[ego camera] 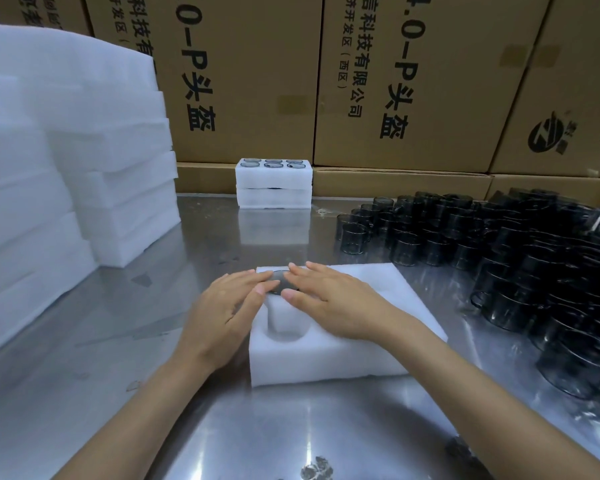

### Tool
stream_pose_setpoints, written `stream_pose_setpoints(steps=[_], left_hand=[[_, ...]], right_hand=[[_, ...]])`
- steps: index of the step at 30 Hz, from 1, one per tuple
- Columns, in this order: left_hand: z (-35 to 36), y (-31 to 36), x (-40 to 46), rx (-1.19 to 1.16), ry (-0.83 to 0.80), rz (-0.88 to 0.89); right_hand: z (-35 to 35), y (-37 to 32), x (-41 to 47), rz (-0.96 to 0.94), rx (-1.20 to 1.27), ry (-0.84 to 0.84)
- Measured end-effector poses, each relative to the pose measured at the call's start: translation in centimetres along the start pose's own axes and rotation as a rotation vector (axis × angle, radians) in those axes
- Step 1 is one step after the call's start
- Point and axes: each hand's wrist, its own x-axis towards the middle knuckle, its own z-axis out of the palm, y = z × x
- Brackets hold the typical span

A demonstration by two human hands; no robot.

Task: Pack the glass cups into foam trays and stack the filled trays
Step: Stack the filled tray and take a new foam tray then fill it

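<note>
1. Worktop (194, 427) of shiny steel runs from the near edge to the cardboard wall at the back.
2. Both forearms reach in from below. The left hand (222, 313) lies flat on the left side of a foam tray (326, 362), fingers straight and close together; the right hand (329, 299) lies flat across the tray's top, fingers straight and slightly spread.
3. Fingertips of both hands meet over a dark glass cup (278, 285) seated in the tray's far-left pocket; only part of its rim shows, so its handle direction cannot be told.
4. The tray lies with its long axis running roughly left to right, a little skewed. A round empty pocket (286, 325) opens at its near-left.
5. To the right, well apart from the tray, stands a crowd of loose glass cups (534, 265), upright and dark-tinted, some handles showing.
6. To the left rise stacks of empty foam (84, 168).
7. Farther back, two filled trays (273, 183) sit stacked, six cup rims showing in the upper one.
8. Behind stand cardboard cartons (395, 81), their print turned sideways: "0-P头盔", "科技有限公司", "开发区(西区)", plus a round logo on the right-hand carton.
</note>
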Motion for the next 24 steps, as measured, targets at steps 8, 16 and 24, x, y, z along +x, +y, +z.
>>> stream_pose_setpoints(steps=[8,16,24], left_hand=[[0.8,-1.0,0.6,-0.425,-0.180,-0.313],[0.8,-1.5,1.1,-0.492,-0.182,-0.333],[0.9,-1.4,1.3,-0.476,-0.177,-0.346]], right_hand=[[-5.1,7.6,2.7,0.331,0.239,0.403],[-3.3,11.5,7.4,0.430,-0.020,0.273],[-2.9,11.8,7.4,0.425,-0.143,0.335]])
